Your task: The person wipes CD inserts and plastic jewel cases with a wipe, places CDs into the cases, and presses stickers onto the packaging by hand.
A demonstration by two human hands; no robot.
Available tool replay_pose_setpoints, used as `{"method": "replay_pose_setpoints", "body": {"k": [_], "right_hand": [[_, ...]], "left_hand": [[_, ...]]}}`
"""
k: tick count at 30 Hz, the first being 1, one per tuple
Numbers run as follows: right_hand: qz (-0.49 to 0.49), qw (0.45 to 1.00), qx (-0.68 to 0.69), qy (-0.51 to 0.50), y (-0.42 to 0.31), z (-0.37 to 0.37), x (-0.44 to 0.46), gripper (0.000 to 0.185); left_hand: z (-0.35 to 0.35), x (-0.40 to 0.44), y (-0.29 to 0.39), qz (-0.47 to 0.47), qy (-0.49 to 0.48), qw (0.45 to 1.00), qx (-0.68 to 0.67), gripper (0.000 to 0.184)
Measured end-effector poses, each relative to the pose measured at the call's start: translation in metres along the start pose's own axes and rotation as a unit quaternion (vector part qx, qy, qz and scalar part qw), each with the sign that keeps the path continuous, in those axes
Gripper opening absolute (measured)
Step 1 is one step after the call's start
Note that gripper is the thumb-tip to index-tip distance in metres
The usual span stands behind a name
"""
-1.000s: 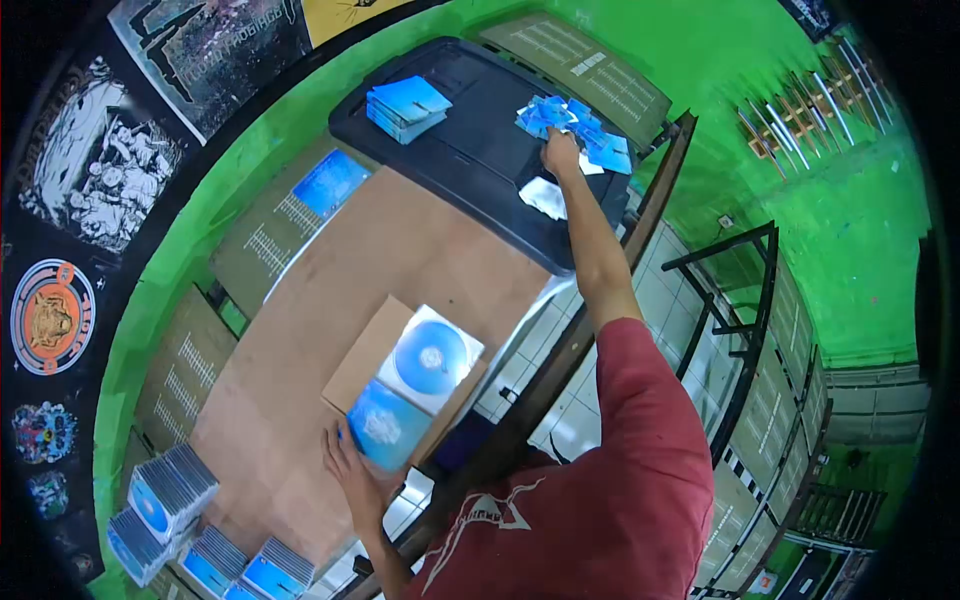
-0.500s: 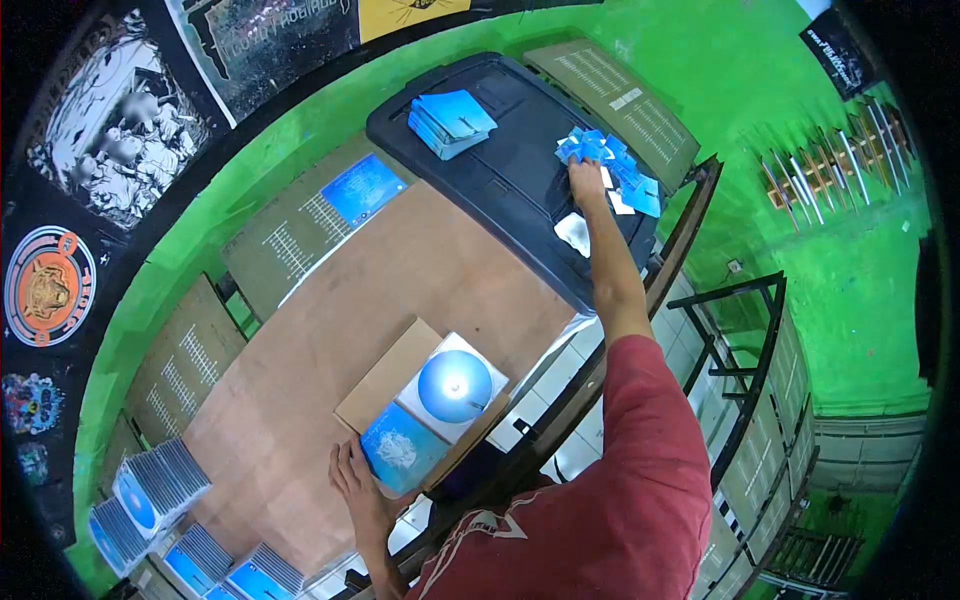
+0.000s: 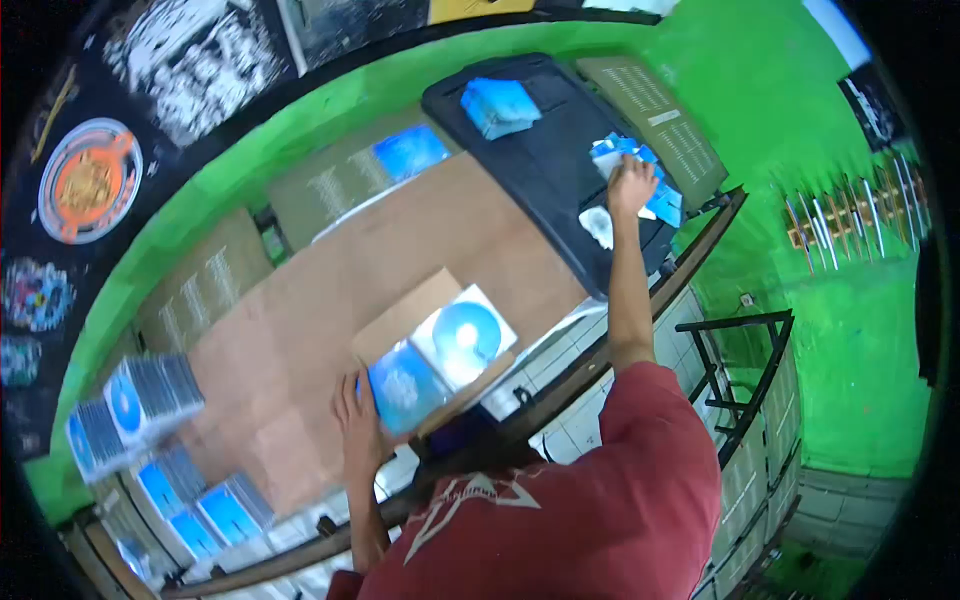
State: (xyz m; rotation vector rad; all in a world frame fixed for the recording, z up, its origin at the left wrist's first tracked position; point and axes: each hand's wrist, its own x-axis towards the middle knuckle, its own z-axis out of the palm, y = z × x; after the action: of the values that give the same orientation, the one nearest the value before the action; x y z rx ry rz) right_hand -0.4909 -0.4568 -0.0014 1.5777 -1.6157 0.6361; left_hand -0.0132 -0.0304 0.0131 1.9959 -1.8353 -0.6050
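Observation:
My left hand [image 3: 357,415] lies on the brown board with its fingers stretched out, beside the left edge of a blue printed square [image 3: 408,388]. Adjoining that square is a white square with a shiny blue disc [image 3: 467,335] on it. Both sit between brown cardboard flaps [image 3: 405,312]. My right hand [image 3: 632,185] is over the heap of small blue cards [image 3: 665,205] on a black plastic lid [image 3: 535,165]. Its fingers are bent and drawn together; blur hides what is between them. A crumpled white piece [image 3: 597,226] lies just below that hand.
A stack of blue cards [image 3: 500,107] stands at the lid's far end. Several stacks of disc cases [image 3: 155,400] stand at the lower left. A blue sheet [image 3: 410,152] rests behind the brown board [image 3: 290,370]. A dark metal rail [image 3: 590,370] runs along the near side.
The view has shifted and tilted. My right hand has drawn back slightly from the heap of cards and looks raised. My left hand stays beside the blue printed square.

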Motion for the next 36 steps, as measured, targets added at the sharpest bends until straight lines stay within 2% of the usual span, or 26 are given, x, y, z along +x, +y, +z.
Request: {"method": "replay_pose_setpoints", "body": {"k": [1, 3, 4, 6, 8, 9, 10, 12, 15, 16, 18, 21, 25, 26, 32, 36], "right_hand": [[0.031, 0.999, 0.044, -0.001, -0.014, -0.025, 0.000, 0.020], [0.014, 0.976, 0.205, 0.075, -0.061, -0.089, -0.008, 0.019], [0.003, 0.949, 0.311, 0.062, -0.085, -0.122, -0.019, 0.020], [-0.044, 0.909, 0.414, 0.020, -0.131, -0.187, -0.052, 0.017], [-0.060, 0.893, 0.443, -0.054, -0.168, -0.230, -0.104, 0.018], [-0.041, 0.856, 0.506, -0.094, -0.185, -0.255, -0.121, 0.017], [-0.059, 0.826, 0.555, -0.078, -0.199, -0.264, -0.143, 0.017], [-0.100, 0.777, 0.611, -0.114, -0.219, -0.294, -0.165, 0.019], [-0.210, 0.797, 0.551, -0.128, -0.223, -0.318, -0.187, 0.024], [-0.212, 0.796, 0.552, -0.128, -0.222, -0.321, -0.191, 0.024], [-0.290, 0.797, 0.503, -0.168, -0.221, -0.322, -0.203, 0.028], [-0.342, 0.781, 0.474, -0.218, -0.218, -0.315, -0.217, 0.029], [-0.344, 0.742, 0.505, -0.276, -0.222, -0.306, -0.216, 0.030], [-0.335, 0.736, 0.507, -0.299, -0.225, -0.304, -0.216, 0.039], [-0.389, 0.764, 0.421, -0.294, -0.234, -0.313, -0.209, 0.055], [-0.388, 0.766, 0.419, -0.294, -0.240, -0.313, -0.208, 0.052]], "left_hand": [[-0.003, 0.000, 0.005, -0.002, -0.001, 1.000, 0.000, 0.125], [0.010, -0.004, -0.008, 0.010, 0.014, 1.000, -0.022, 0.127], [0.012, -0.003, -0.010, 0.004, 0.007, 1.000, 0.001, 0.131], [0.012, -0.003, -0.010, 0.002, 0.014, 1.000, 0.017, 0.133], [0.016, -0.008, -0.009, -0.012, 0.028, 1.000, 0.007, 0.131], [0.019, -0.006, -0.012, 0.004, 0.037, 0.999, -0.002, 0.132], [0.020, -0.007, -0.014, 0.021, 0.045, 0.999, -0.009, 0.133], [0.020, -0.009, -0.014, 0.006, 0.034, 0.999, -0.006, 0.134], [0.024, -0.008, -0.017, -0.008, 0.015, 1.000, -0.020, 0.135], [0.025, -0.007, -0.019, 0.002, 0.019, 1.000, -0.012, 0.135], [0.025, -0.008, -0.021, 0.007, 0.023, 1.000, -0.004, 0.134], [0.025, -0.007, -0.020, 0.020, 0.046, 0.999, -0.007, 0.134], [0.028, -0.010, -0.020, 0.012, 0.049, 0.999, -0.003, 0.134], [0.029, -0.010, -0.020, 0.008, 0.054, 0.999, -0.002, 0.134], [0.031, -0.010, -0.023, 0.023, 0.074, 0.997, -0.002, 0.133], [0.032, -0.011, -0.024, 0.022, 0.078, 0.997, -0.006, 0.132]]}}
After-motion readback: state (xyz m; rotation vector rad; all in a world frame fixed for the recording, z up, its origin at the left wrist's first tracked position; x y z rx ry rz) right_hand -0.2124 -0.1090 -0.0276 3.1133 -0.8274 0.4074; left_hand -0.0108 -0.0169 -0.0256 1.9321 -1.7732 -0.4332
